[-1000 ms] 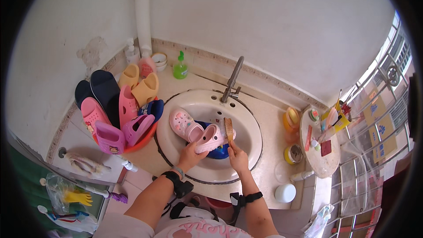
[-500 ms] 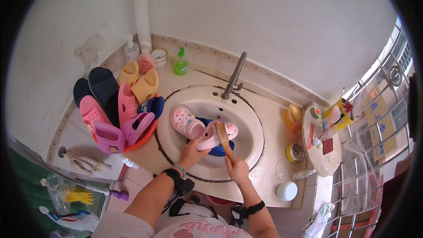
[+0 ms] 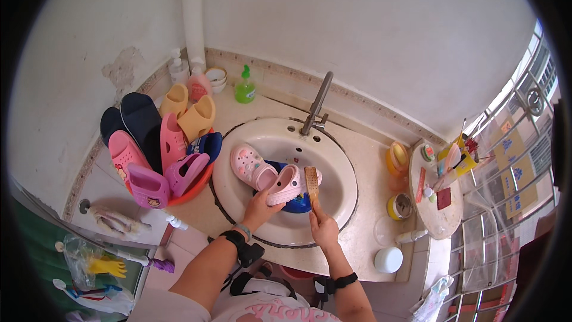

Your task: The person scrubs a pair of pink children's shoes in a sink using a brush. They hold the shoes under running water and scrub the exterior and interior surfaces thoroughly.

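Hands: our left hand (image 3: 259, 210) is closed on the near left part of a pink clog (image 3: 285, 189), its fingertips mostly hidden; our right hand (image 3: 325, 228) is curled shut round the handle of a wooden brush (image 3: 312, 180).
Grip: we seem to hold the clog at its left so that its toe, pointing right, is free for the brush. Whether the bristles touch it, we cannot tell.
Clog: pale pink, open at the top, with dark round dots on its side; the brush head covers part of the toe. It sits above the middle of a white oval basin (image 3: 344, 194).
Basin: under our clog lies a blue item (image 3: 298, 204), partly hidden. Just left, a matching second clog (image 3: 249, 162) with small coloured charms rests against the wall, whose curve probably props it.
Tabletop: on the left of the tabletop (image 3: 372, 164), a red tub (image 3: 199, 188) is heaped with slippers (image 3: 142, 128), perhaps gathered there to stay within our reach.
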### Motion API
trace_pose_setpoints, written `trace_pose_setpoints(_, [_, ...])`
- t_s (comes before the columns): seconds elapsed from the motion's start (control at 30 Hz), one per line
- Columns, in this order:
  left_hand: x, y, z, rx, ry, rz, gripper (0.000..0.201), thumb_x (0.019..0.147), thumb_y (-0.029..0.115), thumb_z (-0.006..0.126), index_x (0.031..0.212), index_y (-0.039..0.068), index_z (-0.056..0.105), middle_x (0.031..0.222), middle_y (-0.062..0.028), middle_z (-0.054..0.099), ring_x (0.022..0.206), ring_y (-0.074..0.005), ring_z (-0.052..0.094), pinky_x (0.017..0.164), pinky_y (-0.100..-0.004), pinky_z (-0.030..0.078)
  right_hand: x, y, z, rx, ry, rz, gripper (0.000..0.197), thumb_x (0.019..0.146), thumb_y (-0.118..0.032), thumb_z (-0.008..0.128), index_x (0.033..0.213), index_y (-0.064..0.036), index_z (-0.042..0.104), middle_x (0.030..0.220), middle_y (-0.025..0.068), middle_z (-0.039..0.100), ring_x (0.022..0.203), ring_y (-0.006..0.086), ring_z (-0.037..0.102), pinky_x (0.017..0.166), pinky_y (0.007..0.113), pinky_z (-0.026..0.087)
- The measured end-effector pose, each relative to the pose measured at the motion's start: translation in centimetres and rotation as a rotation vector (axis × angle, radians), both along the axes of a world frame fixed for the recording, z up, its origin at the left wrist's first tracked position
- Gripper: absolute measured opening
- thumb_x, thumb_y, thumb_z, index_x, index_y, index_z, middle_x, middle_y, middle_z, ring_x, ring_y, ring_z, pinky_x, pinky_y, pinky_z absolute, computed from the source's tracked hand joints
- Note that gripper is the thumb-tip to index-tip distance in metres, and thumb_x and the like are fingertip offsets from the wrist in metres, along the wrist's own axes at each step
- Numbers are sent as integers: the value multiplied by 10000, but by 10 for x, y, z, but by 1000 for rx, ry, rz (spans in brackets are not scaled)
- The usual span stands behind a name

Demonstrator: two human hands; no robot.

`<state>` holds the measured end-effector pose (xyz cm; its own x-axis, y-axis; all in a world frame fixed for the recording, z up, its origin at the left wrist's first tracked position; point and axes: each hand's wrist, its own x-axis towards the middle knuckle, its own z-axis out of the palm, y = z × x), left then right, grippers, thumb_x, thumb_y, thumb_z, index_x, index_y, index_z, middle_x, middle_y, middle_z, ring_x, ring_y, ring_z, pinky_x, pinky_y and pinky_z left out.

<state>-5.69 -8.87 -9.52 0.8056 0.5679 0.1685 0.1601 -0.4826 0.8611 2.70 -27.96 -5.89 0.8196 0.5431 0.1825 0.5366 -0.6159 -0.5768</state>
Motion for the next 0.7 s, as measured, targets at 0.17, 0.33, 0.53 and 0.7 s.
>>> trace_pose_setpoints(0.17, [1,3,-13,-30,-19,-26,458,677,299,724,958,-7,530,917,-208,584,831,-353,580,696,-390,472,-50,6,8,-32,-25,203,373,825,-263,553,1196,-227,529,646,165,552,552,362,561,517,444,459])
trace_pose_setpoints(0.33, [-1,0,2,3,-22,-16,435,695,285,713,958,-8,527,913,-209,580,821,-350,580,688,-388,471,-7,4,3,5,72,10,360,831,-256,543,1188,-205,536,692,190,589,606,362,584,550,438,466])
trace_pose_setpoints(0.53, [5,1,-9,12,-31,-3,423,707,296,702,937,-8,519,879,-198,578,792,-349,578,666,-389,469,-28,13,-1,130,147,9,382,824,-233,546,1203,-198,521,741,231,604,667,387,595,625,466,468])
trace_pose_setpoints(0.7, [2,-3,-1,53,-82,-27,410,715,291,695,922,-9,508,895,-209,568,800,-357,567,665,-399,461,18,-2,-6,8,257,-197,351,846,-198,533,1180,-94,544,840,202,629,754,300,636,666,339,482])
